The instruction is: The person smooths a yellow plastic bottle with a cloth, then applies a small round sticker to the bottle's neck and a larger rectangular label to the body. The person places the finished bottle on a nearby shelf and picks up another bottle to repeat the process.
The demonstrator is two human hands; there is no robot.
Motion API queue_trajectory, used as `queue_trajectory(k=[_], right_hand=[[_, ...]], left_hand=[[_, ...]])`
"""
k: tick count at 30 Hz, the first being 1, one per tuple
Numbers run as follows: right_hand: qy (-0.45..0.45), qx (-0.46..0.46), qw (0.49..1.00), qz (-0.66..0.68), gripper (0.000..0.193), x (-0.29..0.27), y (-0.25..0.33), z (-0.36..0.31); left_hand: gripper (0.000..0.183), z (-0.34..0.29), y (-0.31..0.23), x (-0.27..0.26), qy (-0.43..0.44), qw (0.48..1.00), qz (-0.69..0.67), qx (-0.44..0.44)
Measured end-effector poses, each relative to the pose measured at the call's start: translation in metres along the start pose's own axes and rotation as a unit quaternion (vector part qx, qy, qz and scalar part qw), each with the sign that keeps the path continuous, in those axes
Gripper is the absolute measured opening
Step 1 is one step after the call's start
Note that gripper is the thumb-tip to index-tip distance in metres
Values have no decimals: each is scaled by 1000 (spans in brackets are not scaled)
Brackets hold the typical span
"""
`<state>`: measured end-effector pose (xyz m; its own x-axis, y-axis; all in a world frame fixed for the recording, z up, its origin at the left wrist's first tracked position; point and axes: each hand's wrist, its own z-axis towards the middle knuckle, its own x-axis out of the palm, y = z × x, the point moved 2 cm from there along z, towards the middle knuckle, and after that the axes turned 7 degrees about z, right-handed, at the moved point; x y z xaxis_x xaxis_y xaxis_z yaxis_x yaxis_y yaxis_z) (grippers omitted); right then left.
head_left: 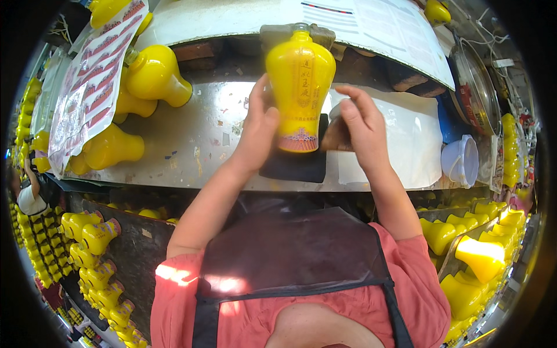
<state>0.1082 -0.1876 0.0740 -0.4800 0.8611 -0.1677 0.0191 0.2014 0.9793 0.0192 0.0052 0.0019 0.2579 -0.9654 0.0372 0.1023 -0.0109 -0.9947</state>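
Observation:
A yellow glossy bottle (301, 75) with broad shoulders and a bare glass neck is in front of me, its lettered side facing up. A red and blue patterned band runs round its narrow lower end. My left hand (259, 124) is closed against the bottle's left side, its fingers partly hidden behind it. Just right of the bottle, my right hand (362, 119) has its fingers curled round a small brownish piece (337, 134), blurred and partly covered. A black pad (295, 169) lies under the bottle's lower end, and a grey-brown cloth (322, 36) is behind its neck.
Several yellow bottles (159, 72) lie at the left beside a hanging sheet of printed transfers (96, 81). A white paper sheet (400, 139) covers the right of the metal table (214, 95). A translucent bucket (460, 161) stands at its right edge. Racks of yellow bottles (476, 255) flank me.

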Motion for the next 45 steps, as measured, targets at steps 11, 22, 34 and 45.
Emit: queue_trajectory(k=[11, 22, 34, 45], right_hand=[[97, 35, 993, 53, 80, 7, -28, 11], [113, 33, 993, 16, 78, 4, -33, 21], [125, 20, 991, 32, 67, 9, -37, 29], [118, 30, 992, -25, 53, -3, -21, 24]], left_hand=[[66, -5, 5, 0, -6, 998, -44, -42], [65, 2, 9, 3, -25, 999, 16, 14], [70, 5, 9, 6, -49, 996, 74, 22], [75, 4, -4, 9, -50, 999, 22, -3]])
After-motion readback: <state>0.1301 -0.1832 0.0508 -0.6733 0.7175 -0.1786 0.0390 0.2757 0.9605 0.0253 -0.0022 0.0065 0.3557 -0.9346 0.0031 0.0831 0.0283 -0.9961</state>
